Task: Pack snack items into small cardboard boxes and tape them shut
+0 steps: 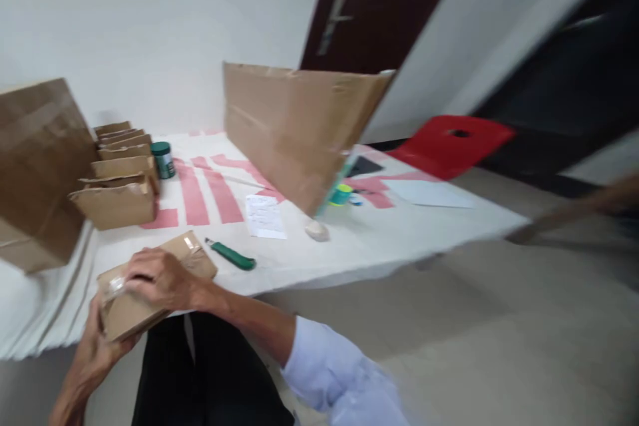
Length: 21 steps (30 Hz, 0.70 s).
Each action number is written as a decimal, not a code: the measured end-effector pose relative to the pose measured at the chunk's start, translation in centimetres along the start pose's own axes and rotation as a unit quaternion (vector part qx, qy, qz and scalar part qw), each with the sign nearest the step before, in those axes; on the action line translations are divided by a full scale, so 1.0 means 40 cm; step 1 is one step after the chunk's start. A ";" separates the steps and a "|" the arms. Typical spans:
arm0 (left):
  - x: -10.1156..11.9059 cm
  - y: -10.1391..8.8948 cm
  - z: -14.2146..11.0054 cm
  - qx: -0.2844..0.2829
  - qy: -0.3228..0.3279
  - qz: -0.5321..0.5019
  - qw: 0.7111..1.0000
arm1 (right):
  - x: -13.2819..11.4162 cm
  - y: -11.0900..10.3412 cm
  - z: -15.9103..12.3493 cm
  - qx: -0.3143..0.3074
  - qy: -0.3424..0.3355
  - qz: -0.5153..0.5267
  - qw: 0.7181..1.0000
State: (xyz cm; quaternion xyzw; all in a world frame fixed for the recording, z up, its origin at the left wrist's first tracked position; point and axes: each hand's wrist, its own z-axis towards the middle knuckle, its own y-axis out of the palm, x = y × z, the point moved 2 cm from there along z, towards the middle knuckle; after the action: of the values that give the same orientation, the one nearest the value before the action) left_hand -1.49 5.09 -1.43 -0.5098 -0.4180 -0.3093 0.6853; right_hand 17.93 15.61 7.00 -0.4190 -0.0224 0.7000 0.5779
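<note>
A small flat cardboard box (134,319) is tilted at the table's front edge, above my lap. My left hand (102,346) grips its near left corner from below, fingers partly hidden under the box. On top of the box lies my right hand (162,279), its fingers curled at a strip of clear tape (118,285) near the left end. More shiny tape (191,243) shows at the box's far right end. Just right of the box, a green utility knife (232,255) rests on the white cloth, its tip pointing toward the box.
Open cardboard boxes (122,206) stand in a row at left, beside a larger carton (37,166) and a green-lidded jar (163,160). Another big carton (299,126) stands mid-table near a written paper (265,216). A red chair (449,143) and another person's arm (574,213) are at right.
</note>
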 end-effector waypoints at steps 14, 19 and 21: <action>0.088 0.007 -0.045 -0.078 0.047 0.000 0.996 | 0.029 -0.085 -0.044 0.126 0.215 0.335 0.909; 0.049 -0.011 -0.036 -0.096 0.016 -0.010 0.995 | 0.052 -0.087 -0.042 0.150 0.240 0.401 0.871; 0.026 -0.018 -0.030 -0.095 -0.004 -0.016 0.995 | 0.070 -0.101 -0.049 0.174 0.251 0.390 0.869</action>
State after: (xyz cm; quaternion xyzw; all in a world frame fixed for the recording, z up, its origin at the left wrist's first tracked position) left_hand -1.29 3.74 -0.34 -0.5669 -0.3981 -0.3563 0.6270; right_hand 22.38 18.35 6.24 -0.4476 0.4107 0.7324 0.3076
